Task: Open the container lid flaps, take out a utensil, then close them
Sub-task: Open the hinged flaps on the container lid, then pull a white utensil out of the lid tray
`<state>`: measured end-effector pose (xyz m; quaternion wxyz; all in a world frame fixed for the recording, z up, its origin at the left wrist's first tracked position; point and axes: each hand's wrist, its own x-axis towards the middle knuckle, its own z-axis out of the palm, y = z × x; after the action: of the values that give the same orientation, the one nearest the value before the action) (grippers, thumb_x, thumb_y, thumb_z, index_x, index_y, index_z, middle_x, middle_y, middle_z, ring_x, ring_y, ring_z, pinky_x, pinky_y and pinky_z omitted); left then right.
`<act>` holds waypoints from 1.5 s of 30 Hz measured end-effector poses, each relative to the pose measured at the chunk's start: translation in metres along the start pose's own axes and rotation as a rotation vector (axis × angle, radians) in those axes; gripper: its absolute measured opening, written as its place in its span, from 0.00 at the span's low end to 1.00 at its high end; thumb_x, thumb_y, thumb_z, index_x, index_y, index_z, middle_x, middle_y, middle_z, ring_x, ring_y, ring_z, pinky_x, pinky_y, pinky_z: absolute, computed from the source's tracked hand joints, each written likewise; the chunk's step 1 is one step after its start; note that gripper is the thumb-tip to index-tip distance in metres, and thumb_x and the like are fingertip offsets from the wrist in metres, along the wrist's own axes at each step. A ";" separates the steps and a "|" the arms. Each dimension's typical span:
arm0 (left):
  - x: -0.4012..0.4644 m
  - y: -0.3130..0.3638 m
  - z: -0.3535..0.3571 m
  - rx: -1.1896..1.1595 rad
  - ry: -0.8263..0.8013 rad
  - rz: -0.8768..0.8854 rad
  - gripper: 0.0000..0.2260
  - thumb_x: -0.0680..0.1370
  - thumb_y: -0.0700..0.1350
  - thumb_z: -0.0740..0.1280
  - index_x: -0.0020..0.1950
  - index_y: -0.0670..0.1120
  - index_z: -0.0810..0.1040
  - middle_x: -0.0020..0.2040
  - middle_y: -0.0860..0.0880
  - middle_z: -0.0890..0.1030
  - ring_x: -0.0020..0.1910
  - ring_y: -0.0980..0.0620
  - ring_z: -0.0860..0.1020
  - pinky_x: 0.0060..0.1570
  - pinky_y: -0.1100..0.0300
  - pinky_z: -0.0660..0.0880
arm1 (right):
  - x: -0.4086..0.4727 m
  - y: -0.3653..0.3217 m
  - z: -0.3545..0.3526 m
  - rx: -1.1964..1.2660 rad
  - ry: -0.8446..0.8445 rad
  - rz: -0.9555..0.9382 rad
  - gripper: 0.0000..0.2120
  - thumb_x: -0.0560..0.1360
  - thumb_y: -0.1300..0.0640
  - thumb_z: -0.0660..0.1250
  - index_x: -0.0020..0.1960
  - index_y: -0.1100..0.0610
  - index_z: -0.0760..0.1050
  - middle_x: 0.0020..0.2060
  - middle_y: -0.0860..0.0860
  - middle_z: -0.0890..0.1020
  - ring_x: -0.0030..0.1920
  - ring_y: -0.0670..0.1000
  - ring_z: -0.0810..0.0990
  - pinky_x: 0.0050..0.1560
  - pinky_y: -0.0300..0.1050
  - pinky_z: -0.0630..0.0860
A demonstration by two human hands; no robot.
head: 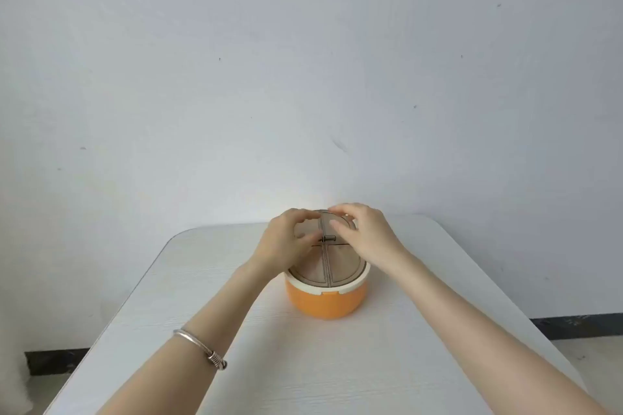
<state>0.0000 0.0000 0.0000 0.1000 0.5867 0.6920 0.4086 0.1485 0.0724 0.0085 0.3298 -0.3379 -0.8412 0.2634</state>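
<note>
A round orange container [325, 301] with a cream rim stands in the middle of the white table [168, 296]. Its translucent brownish lid [340, 263] is split by a centre seam into flaps that lie flat, with a small dark latch [328, 239] at the middle. My left hand [281, 241] rests on the lid's left half, thumb near the latch and fingers curled over the far edge. My right hand [365, 231] lies on the right half, fingertips at the far rim. No utensil is visible; the inside is hidden.
A plain pale wall [303, 77] rises right behind the table's far edge. The table has rounded far corners, and floor with a dark skirting strip [580, 325] shows on both sides. A silver bangle [199, 345] circles my left wrist.
</note>
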 end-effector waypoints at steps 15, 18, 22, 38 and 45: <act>0.000 -0.003 0.002 -0.177 0.157 -0.097 0.06 0.72 0.44 0.72 0.45 0.46 0.86 0.49 0.49 0.85 0.51 0.53 0.79 0.50 0.67 0.72 | -0.002 0.011 0.012 0.077 0.091 0.016 0.05 0.70 0.59 0.70 0.43 0.56 0.84 0.46 0.51 0.83 0.49 0.49 0.78 0.53 0.36 0.71; -0.004 -0.003 -0.003 -0.360 0.231 -0.135 0.05 0.72 0.43 0.71 0.45 0.46 0.86 0.46 0.51 0.85 0.48 0.56 0.80 0.48 0.73 0.74 | -0.004 0.010 0.007 0.284 0.214 0.055 0.04 0.69 0.61 0.71 0.43 0.58 0.84 0.42 0.50 0.82 0.47 0.47 0.79 0.48 0.30 0.70; -0.009 -0.009 -0.008 -0.543 0.321 -0.169 0.05 0.74 0.42 0.69 0.42 0.49 0.84 0.42 0.56 0.85 0.45 0.56 0.81 0.51 0.62 0.77 | -0.006 0.019 0.004 0.576 0.328 0.179 0.05 0.71 0.62 0.69 0.42 0.54 0.82 0.40 0.50 0.83 0.47 0.49 0.81 0.52 0.42 0.76; -0.020 -0.021 -0.022 -0.727 0.415 -0.215 0.04 0.76 0.41 0.67 0.45 0.48 0.82 0.46 0.48 0.83 0.47 0.50 0.80 0.44 0.67 0.77 | -0.015 0.034 -0.008 0.824 0.396 0.261 0.06 0.73 0.62 0.66 0.42 0.54 0.80 0.42 0.51 0.82 0.48 0.52 0.79 0.44 0.40 0.79; -0.007 0.013 -0.051 -0.421 0.422 -0.008 0.07 0.75 0.41 0.66 0.43 0.52 0.81 0.43 0.57 0.83 0.41 0.61 0.79 0.46 0.66 0.76 | -0.010 0.032 -0.021 0.753 0.435 0.223 0.04 0.73 0.60 0.66 0.44 0.54 0.80 0.39 0.47 0.80 0.45 0.48 0.77 0.44 0.42 0.74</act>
<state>-0.0202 -0.0291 0.0395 0.0748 0.4525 0.5998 0.6557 0.1819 0.0898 -0.0034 0.5687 -0.3303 -0.5563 0.5080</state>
